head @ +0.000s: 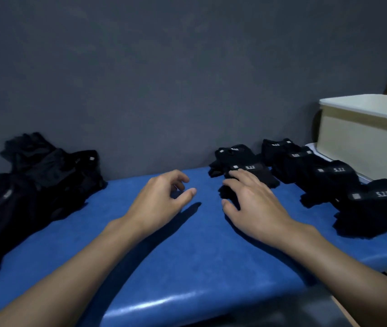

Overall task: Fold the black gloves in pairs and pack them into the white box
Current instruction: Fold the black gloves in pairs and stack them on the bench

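over the blue padded bench [187, 267] the left hand [159, 199] hovers, fingers loosely curled, holding nothing. the right hand [256, 206] rests relaxed, spread fingers on a folded glove pair [242, 159]. more folded pairs [338, 178] line up beside the white box [362, 142]; a loose glove heap [34, 185] lies far left.

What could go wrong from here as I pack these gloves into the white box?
The right hand rests on a folded pair; dragging it away could undo the fold. The nearest folded pair lies close to the blue table's edge and might get knocked off. In the loose pile, everything is black and tangled, so mismatches are possible.
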A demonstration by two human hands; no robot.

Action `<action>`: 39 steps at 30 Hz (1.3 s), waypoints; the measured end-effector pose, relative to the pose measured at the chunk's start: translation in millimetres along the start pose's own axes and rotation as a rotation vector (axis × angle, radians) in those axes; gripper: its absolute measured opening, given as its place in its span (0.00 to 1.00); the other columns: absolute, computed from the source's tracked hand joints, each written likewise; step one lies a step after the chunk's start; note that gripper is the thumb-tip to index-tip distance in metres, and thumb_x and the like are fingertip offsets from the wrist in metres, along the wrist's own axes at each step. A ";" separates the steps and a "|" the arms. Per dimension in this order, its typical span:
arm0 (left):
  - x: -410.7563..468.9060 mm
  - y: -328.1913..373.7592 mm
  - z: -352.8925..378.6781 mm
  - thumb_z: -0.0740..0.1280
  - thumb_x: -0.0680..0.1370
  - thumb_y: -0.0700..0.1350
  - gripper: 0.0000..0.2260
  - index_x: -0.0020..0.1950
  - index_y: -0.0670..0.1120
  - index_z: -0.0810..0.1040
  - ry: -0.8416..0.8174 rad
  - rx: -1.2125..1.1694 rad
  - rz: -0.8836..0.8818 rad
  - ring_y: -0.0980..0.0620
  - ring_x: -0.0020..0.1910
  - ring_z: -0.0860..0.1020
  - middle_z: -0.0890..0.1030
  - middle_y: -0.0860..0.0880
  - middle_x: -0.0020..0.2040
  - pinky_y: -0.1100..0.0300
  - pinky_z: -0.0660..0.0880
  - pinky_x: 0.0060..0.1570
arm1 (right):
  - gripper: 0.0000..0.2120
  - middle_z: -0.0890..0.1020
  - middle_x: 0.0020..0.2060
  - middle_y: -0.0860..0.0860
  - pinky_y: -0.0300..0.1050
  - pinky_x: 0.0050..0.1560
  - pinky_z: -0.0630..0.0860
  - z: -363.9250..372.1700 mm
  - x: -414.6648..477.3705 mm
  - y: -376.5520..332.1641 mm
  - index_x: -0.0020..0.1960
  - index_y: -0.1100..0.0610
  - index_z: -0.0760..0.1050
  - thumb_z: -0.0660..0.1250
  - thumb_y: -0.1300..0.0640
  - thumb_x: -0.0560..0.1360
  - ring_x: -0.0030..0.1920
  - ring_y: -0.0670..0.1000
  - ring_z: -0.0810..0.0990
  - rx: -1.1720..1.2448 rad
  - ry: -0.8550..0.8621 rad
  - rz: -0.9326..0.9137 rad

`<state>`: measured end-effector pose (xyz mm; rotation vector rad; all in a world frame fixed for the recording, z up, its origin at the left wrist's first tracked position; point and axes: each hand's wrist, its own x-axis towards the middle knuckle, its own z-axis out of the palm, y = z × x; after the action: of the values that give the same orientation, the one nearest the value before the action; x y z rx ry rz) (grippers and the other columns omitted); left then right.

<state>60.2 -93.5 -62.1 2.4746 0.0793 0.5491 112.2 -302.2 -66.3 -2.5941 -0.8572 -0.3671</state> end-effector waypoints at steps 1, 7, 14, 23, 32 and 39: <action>-6.2 -6.4 -10.1 0.70 0.76 0.58 0.13 0.57 0.54 0.79 -0.001 0.030 -0.002 0.61 0.52 0.78 0.80 0.59 0.48 0.54 0.76 0.55 | 0.24 0.61 0.75 0.48 0.45 0.75 0.51 4.2 3.4 -8.0 0.73 0.53 0.66 0.60 0.49 0.79 0.77 0.48 0.52 0.005 0.006 -0.017; -36.1 -48.1 -69.4 0.69 0.77 0.58 0.12 0.54 0.52 0.80 0.118 0.218 0.041 0.54 0.54 0.76 0.79 0.59 0.49 0.49 0.73 0.59 | 0.21 0.66 0.72 0.48 0.43 0.75 0.48 22.6 28.9 -65.6 0.70 0.52 0.70 0.61 0.52 0.77 0.76 0.47 0.54 0.012 0.043 -0.148; -38.8 -84.6 -127.9 0.66 0.76 0.57 0.12 0.53 0.52 0.80 0.272 0.355 0.029 0.50 0.54 0.75 0.79 0.56 0.51 0.47 0.71 0.57 | 0.18 0.71 0.65 0.45 0.45 0.68 0.63 46.4 75.5 -143.3 0.67 0.52 0.71 0.61 0.53 0.78 0.67 0.48 0.67 0.171 -0.054 -0.215; -42.4 -130.5 -158.4 0.69 0.76 0.52 0.15 0.61 0.50 0.79 0.281 0.615 -0.046 0.50 0.66 0.72 0.76 0.51 0.60 0.50 0.58 0.72 | 0.23 0.72 0.64 0.51 0.55 0.68 0.66 91.7 116.8 -219.9 0.71 0.46 0.65 0.62 0.55 0.77 0.67 0.54 0.67 0.376 -0.201 -0.287; -34.0 -144.8 -157.3 0.64 0.79 0.55 0.19 0.69 0.52 0.74 0.220 0.586 -0.150 0.51 0.68 0.69 0.75 0.53 0.65 0.52 0.61 0.69 | 0.24 0.64 0.73 0.45 0.53 0.75 0.58 105.9 160.3 -241.5 0.69 0.45 0.71 0.60 0.62 0.76 0.73 0.50 0.59 0.496 -0.249 -0.288; -33.8 -144.3 -157.0 0.63 0.80 0.55 0.19 0.69 0.53 0.73 0.190 0.562 -0.178 0.50 0.68 0.68 0.75 0.53 0.66 0.51 0.61 0.69 | 0.25 0.63 0.73 0.45 0.43 0.72 0.62 108.5 163.7 -238.6 0.72 0.54 0.69 0.57 0.68 0.77 0.72 0.47 0.63 0.507 -0.231 -0.318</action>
<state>-24.1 104.1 -40.8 2.9000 0.5965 0.7645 106.9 5.6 -39.2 -2.0555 -1.2607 0.0698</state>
